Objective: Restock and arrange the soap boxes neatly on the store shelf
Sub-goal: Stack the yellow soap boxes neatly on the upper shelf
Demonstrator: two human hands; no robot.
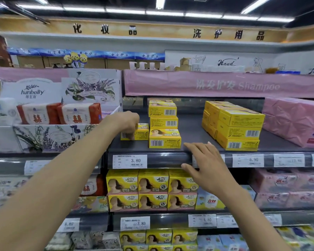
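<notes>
- We face a supermarket toiletries aisle, where the dark grey metal shelf (pixel 192 134) is only partly stocked.
- Two piles of yellow cardboard soap boxes stand on it, well apart: the right pile (pixel 237 127) and the middle pile (pixel 163 124).
- Our left hand (pixel 127 122) reaches in, fingers curled over a single yellow soap box (pixel 142 134) touching the middle pile. We judge that we are placing it, and squaring it flush comes next.
- Our right hand (pixel 207 163) rests straight-fingered on the shelf's front edge, holding nothing.

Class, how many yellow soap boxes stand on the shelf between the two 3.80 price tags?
6 yellow soap boxes: top row left, middle, right; bottom row left, middle, right. More may sit hidden behind them.
</notes>
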